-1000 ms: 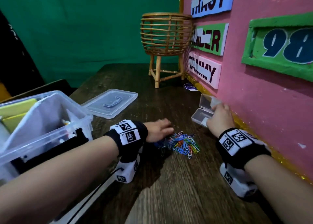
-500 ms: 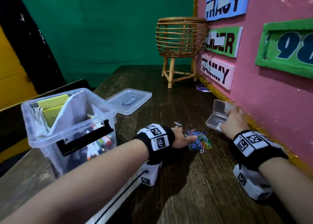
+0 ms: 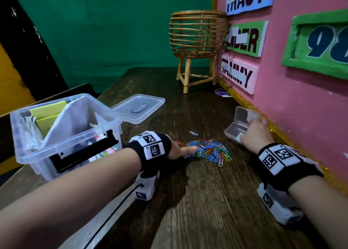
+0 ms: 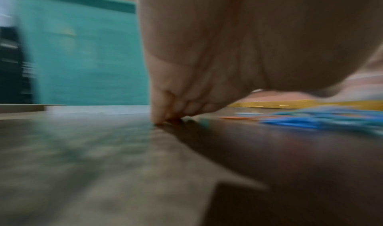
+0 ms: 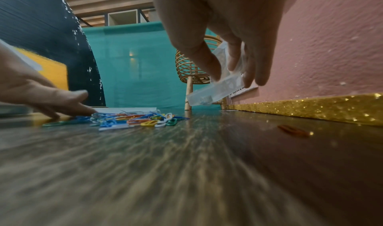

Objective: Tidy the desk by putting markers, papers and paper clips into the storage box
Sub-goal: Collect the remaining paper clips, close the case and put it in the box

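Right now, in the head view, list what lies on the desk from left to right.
Storage box → box lid → left hand → paper clip pile → small clear case held in the right hand.

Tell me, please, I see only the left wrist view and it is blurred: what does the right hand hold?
Observer: The right hand pinches a small clear case, hinged open.
Operator: Is anything lying outside my view?
Observer: Yes, one red paper clip lies alone near the gold trim.
Operator: Where can it all go?
Observer: The storage box stands open at the left, the box lid lying behind it.
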The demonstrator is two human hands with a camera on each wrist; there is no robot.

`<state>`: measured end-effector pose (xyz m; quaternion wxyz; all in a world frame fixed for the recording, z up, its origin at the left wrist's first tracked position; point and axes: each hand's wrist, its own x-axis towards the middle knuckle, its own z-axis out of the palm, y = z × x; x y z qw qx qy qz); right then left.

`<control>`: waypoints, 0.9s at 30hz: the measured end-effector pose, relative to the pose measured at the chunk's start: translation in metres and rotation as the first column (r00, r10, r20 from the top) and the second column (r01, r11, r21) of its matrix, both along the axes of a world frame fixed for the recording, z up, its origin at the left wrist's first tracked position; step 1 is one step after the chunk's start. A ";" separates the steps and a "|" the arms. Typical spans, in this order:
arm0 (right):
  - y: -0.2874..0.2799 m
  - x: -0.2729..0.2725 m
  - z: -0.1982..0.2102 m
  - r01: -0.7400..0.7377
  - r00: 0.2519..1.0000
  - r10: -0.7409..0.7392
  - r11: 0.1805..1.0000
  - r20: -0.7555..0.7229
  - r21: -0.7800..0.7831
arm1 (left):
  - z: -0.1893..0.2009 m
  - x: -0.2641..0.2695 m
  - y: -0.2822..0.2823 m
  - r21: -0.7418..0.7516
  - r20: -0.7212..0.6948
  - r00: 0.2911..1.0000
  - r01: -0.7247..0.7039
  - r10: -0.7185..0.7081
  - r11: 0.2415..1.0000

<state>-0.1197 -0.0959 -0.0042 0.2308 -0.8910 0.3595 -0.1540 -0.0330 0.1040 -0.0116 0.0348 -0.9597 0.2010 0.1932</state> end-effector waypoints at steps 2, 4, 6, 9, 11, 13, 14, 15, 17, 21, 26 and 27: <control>0.000 -0.001 0.000 -0.001 1.000 0.001 1.000 0.004 0.017 | -0.003 -0.011 -0.019 -0.052 -0.010 0.994 0.112 -0.113 0.992; 0.000 -0.001 0.000 0.007 1.000 -0.007 1.000 0.014 0.030 | -0.007 -0.010 -0.031 -0.188 -0.053 0.987 0.142 -0.154 0.972; 0.000 -0.001 0.000 0.004 1.000 -0.005 1.000 0.023 0.029 | -0.006 -0.004 -0.038 -0.210 -0.026 0.991 0.127 -0.135 0.969; 0.000 0.000 0.001 -0.001 0.999 0.000 1.000 0.032 0.026 | 0.001 0.011 -0.048 -0.196 0.005 0.992 0.123 -0.125 0.973; 0.001 -0.001 0.003 0.001 0.998 -0.002 1.000 0.056 0.009 | 0.005 0.020 -0.053 -0.136 -0.058 0.991 0.115 -0.124 0.984; 0.001 -0.002 0.003 0.002 0.997 -0.001 1.000 0.079 -0.014 | 0.010 0.016 -0.058 -0.120 -0.093 0.979 0.172 -0.184 0.978; 0.001 -0.003 0.003 -0.003 0.997 0.004 1.000 0.083 -0.023 | 0.010 0.013 -0.060 -0.137 -0.110 0.968 0.209 -0.225 0.968; 0.001 -0.003 0.004 -0.011 0.996 0.014 0.999 0.087 -0.031 | 0.009 0.010 -0.062 -0.157 -0.134 0.956 0.238 -0.260 0.958; 0.002 -0.003 0.004 -0.027 0.995 0.030 0.999 0.099 -0.036 | 0.007 0.003 -0.064 -0.179 -0.161 0.925 0.316 -0.344 0.932; 0.002 -0.004 0.004 -0.030 0.993 0.034 0.999 0.113 -0.036 | 0.008 -0.005 -0.062 -0.210 -0.103 0.836 0.512 -0.540 0.833; 0.002 -0.006 0.004 -0.001 0.994 0.004 1.000 0.109 -0.021 | 0.013 -0.003 -0.060 -0.277 0.009 0.784 0.599 -0.621 0.752; 0.002 -0.007 0.005 -0.004 0.995 0.006 1.000 0.103 -0.021 | 0.013 -0.001 -0.060 -0.292 0.029 0.787 0.597 -0.617 0.748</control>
